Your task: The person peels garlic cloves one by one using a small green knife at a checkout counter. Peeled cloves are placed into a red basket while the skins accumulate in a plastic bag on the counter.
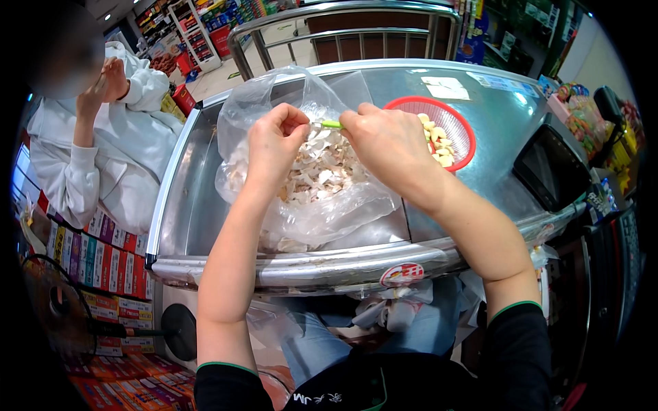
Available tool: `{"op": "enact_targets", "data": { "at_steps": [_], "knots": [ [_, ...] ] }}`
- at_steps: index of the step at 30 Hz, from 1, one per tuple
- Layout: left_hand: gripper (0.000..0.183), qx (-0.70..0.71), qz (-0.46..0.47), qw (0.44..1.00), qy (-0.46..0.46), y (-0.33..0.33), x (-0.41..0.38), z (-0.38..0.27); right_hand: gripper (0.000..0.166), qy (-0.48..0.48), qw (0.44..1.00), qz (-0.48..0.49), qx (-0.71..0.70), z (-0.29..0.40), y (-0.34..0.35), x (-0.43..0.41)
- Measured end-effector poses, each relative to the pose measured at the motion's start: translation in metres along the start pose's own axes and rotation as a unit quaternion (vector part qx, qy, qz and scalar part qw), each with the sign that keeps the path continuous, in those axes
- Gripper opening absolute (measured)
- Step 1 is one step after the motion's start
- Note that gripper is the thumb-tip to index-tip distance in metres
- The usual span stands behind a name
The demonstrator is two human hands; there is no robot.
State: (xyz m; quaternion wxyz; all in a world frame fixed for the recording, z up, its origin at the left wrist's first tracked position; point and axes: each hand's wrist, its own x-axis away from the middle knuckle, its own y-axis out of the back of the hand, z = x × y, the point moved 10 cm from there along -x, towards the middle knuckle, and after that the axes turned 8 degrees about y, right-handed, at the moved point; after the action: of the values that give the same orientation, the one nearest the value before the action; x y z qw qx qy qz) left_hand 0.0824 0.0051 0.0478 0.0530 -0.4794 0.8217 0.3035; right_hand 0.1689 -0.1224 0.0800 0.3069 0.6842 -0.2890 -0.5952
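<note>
My right hand (pixel 393 146) grips a small peeling knife by its green handle (pixel 331 124), the metal end pointing left. At that end, the thumb and forefinger of my left hand (pixel 275 141) are pinched together on a small pale piece, mostly hidden by the fingers; it looks like garlic. Below both hands lies an opened clear plastic bag (pixel 329 221), heaped with dry garlic skins (pixel 326 174). Beside my right hand, partly covered by it, stands a red-rimmed plastic strainer basket (pixel 465 131) holding peeled garlic cloves (pixel 439 144).
The metal-topped counter (pixel 493 195) has a raised rim. A dark screen device (pixel 552 167) and packaged sweets (pixel 578 113) stand at right. A person in a white hooded top (pixel 118 154) is at left, above stacked cartons (pixel 97 257). Beyond runs a metal railing (pixel 349 31).
</note>
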Motion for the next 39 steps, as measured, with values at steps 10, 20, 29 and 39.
{"op": "enact_targets", "data": {
  "at_steps": [10,20,29,39],
  "knots": [
    [0.003,0.033,-0.023,0.999,0.002,0.003,-0.002,0.002,0.004,0.018,1.000,-0.021,0.001,0.005,0.010,-0.001],
    [0.003,-0.030,-0.083,0.993,-0.079,0.004,0.015,-0.028,0.004,0.005,1.000,-0.017,0.003,0.004,0.006,0.001],
    [0.007,-0.064,-0.114,0.982,-0.138,0.010,0.022,-0.045,0.007,-0.017,1.000,0.011,0.009,-0.005,-0.001,0.003],
    [0.005,0.005,-0.087,0.995,-0.041,0.013,0.005,-0.010,0.010,-0.023,1.000,0.013,-0.014,-0.004,0.003,0.000]
  ]
}}
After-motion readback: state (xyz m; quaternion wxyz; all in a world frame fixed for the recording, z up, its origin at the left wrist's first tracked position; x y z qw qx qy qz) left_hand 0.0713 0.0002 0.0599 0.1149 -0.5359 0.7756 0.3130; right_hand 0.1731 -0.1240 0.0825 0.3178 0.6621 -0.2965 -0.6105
